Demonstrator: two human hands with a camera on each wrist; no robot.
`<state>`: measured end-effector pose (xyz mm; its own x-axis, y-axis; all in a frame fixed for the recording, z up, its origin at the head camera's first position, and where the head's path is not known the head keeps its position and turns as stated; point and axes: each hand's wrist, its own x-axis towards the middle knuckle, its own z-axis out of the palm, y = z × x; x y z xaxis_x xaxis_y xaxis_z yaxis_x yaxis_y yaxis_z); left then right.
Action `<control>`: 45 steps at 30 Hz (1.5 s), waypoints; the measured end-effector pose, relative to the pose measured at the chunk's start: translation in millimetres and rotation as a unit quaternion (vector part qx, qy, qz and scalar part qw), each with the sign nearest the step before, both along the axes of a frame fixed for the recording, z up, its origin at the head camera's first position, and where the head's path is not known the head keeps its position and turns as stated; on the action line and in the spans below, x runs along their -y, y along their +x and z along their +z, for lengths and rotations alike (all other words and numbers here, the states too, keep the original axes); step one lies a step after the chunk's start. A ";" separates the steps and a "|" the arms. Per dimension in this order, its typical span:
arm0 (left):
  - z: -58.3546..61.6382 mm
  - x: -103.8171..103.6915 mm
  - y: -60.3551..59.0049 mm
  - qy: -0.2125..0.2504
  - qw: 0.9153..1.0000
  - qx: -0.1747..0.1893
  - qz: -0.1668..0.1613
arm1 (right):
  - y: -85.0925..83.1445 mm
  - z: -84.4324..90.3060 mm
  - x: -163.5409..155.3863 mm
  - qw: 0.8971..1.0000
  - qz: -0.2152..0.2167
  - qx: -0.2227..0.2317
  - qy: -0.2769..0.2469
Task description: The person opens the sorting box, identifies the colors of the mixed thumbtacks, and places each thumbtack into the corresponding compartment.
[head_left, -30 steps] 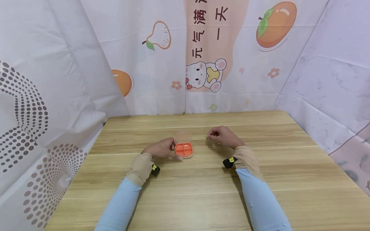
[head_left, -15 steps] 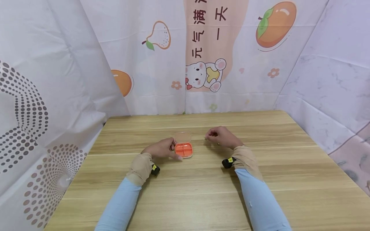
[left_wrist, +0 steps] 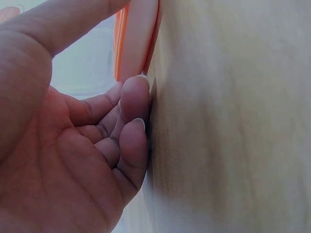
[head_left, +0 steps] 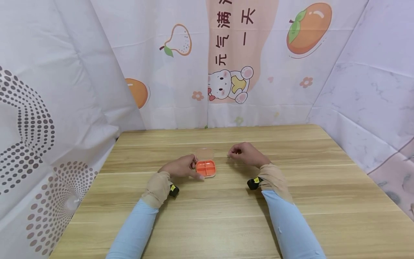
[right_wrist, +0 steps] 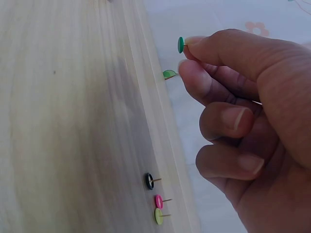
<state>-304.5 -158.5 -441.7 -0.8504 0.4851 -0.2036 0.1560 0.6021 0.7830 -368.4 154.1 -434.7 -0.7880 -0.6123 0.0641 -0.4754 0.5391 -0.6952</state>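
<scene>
My left hand (head_left: 189, 169) grips the left side of a small orange compartment box (head_left: 206, 168), which lies on the wooden table (head_left: 226, 216) with its clear lid (head_left: 204, 154) folded back. In the left wrist view the fingertips (left_wrist: 135, 97) press against the orange box's edge (left_wrist: 141, 34). My right hand (head_left: 232, 155) hovers just right of the box. It pinches a green push pin (right_wrist: 181, 44) between thumb and forefinger. A second green pin head (right_wrist: 169, 74) shows just below the fingertip.
Three loose push pins lie on the table under my right hand: a black pin (right_wrist: 149, 181), a pink pin (right_wrist: 159, 201) and a yellow-green pin (right_wrist: 159, 216). Printed cloth walls (head_left: 226, 72) close in the table at the back and on both sides.
My right hand has drifted a little to the left, toward the box, and now covers the pin seen on the table before. The left hand and box have not moved.
</scene>
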 end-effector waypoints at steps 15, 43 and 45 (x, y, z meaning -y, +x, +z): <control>0.3 0.0 0.1 -0.007 1.000 -0.005 0.000 | 0.5 2.0 6.9 1.000 0.006 0.005 0.000; -2.6 0.2 -3.5 -0.032 0.999 -0.016 -0.003 | 7.0 8.0 23.2 0.999 0.040 -0.009 0.014; -2.6 0.3 -3.5 -0.033 0.999 -0.015 -0.002 | 7.5 8.8 25.0 0.999 0.040 -0.009 0.017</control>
